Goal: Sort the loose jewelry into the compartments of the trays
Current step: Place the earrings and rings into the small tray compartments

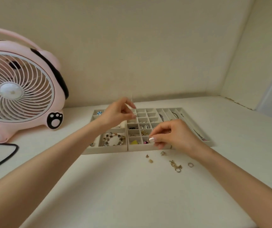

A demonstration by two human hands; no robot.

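The right hand is pinching a little pink piece by its thin wire. It is holding it just over a front box of the middle tray, near the middle of the frame. The left hand is hanging over the back of the trays with its fingers curled and the tips meeting. I cannot tell if it is holding anything.

More loose pieces are lying on the table just in front of the trays, a bit right of the middle. A ring is lying beside them. A bracelet is sitting in a big box of the left tray. A pink fan is standing at the upper left.

These pieces are looking very small and light. The metal is hard and may be slippery, and the thin wires may bend. It is best to be pinching each one softly with two fingertips, on its fat part or its hook, and to be lifting one at a time so they are not tangling.
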